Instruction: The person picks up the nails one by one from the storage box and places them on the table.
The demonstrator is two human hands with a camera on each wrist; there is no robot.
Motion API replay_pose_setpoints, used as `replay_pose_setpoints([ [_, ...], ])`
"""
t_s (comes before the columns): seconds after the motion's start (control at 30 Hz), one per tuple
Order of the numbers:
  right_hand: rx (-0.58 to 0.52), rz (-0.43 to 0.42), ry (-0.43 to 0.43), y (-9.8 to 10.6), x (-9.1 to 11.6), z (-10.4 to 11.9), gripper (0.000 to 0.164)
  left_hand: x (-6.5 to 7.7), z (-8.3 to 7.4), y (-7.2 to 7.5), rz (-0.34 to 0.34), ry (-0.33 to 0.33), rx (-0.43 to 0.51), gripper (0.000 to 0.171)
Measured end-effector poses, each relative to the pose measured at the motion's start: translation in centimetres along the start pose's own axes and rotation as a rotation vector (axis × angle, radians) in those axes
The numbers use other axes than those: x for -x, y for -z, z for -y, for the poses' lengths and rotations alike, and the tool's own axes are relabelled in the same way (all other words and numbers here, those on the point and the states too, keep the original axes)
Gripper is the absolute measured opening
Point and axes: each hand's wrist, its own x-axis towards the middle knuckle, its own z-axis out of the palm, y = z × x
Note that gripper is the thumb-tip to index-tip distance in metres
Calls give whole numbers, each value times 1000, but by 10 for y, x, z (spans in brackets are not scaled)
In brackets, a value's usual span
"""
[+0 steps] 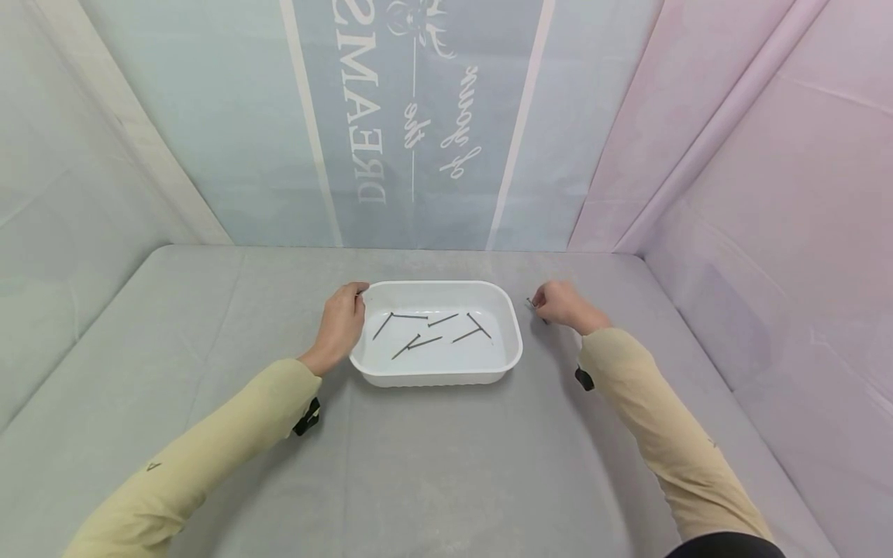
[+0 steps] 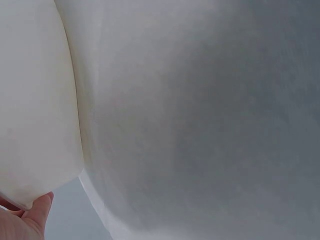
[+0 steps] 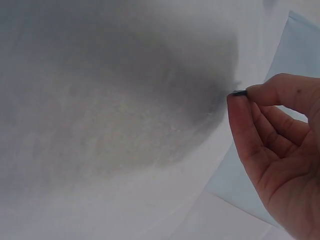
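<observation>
Centre of the frame, on the grey desk (image 1: 432, 465): one white tray (image 1: 436, 380), rectangular with rounded corners, upright. Contents: about seven dark nails (image 1: 443, 320), lying flat on its floor at mixed angles, several touching or crossing in pairs.

Left of centre: left grip (image 1: 340, 318), closed over the tray's upper left rim, apparently steadying it.

Right of centre, just beside the tray and apart from it: right grip (image 1: 563, 304), narrow, thumb and forefinger pinching a small dark piece (image 3: 240, 93), seemingly another nail; most of its length is hidden by the fingers.

Step in hand, by judgement: handling a single nail while the tray is held. The next move calls for a firm pinch and, if made towards the tray, enough lift to clear the right rim, the one obstacle between.

Surroundings: pale sleeves (image 1: 645, 403) on both arms; black wrist fittings (image 1: 584, 378); lettered hanging (image 1: 418, 209) across the upper centre; dark rounded object (image 1: 725, 545), lower right edge, unidentified.
</observation>
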Motion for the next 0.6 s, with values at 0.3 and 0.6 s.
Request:
replay_pose_setpoints([
  [0.3,-35,35,-28,-4,-1,-5,24,0,0,0,2,0,5,32],
  [0.6,-62,47,-51,-4,0,-6,24,-1,0,0,4,9,3,33],
])
